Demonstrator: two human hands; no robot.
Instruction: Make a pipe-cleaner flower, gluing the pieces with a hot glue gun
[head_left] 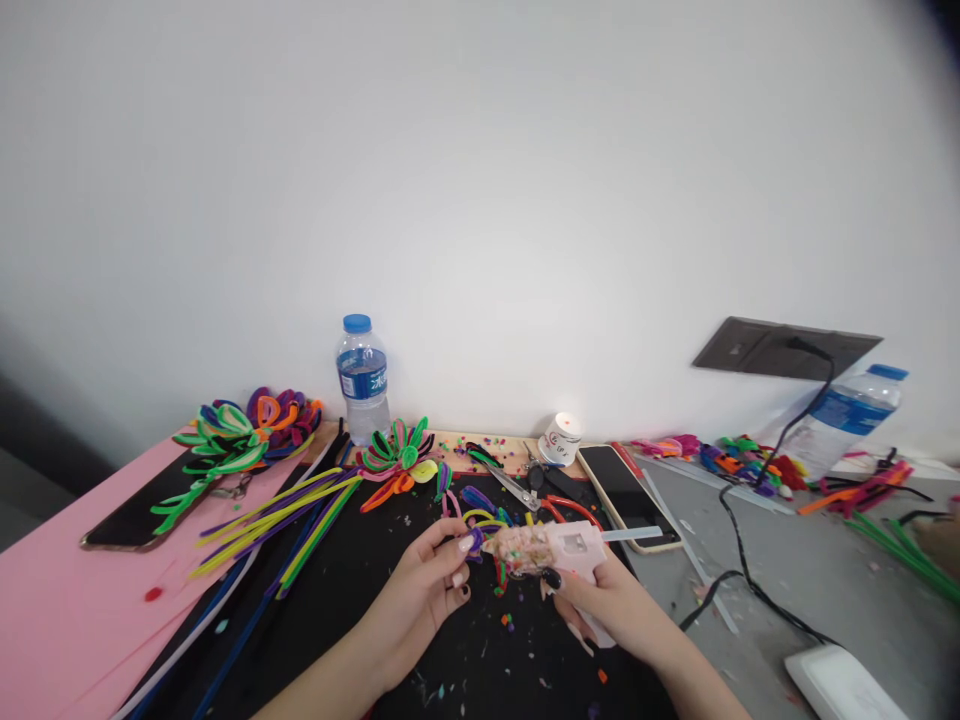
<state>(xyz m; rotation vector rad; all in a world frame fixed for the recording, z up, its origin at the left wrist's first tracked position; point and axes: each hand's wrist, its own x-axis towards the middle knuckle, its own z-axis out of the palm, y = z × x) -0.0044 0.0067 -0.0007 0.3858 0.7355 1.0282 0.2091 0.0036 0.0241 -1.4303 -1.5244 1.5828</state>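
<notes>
Wrapped around a pale pink hot glue gun (577, 545), my right hand (592, 600) holds it with the nozzle toward the left. A clear glue stick (631, 534) sticks out of its back end, and bits of coloured fuzz cling to its front. My left hand (431, 570) pinches a small purple pipe cleaner piece (475, 541) right at the nozzle; whether the two touch I cannot tell. Just behind the hands lie bent pipe cleaner loops (480, 500) in purple, yellow and green. Metal scissors (514, 488) rest behind the glue gun.
Pipe cleaner flowers (255, 430) and a bundle of stems (292, 515) lie left. A water bottle (363, 385) stands by the wall. A paper cup (561, 440) and phone (626, 495) are behind my right hand. A black cord (739, 540) crosses the right side to a white adapter (844, 685).
</notes>
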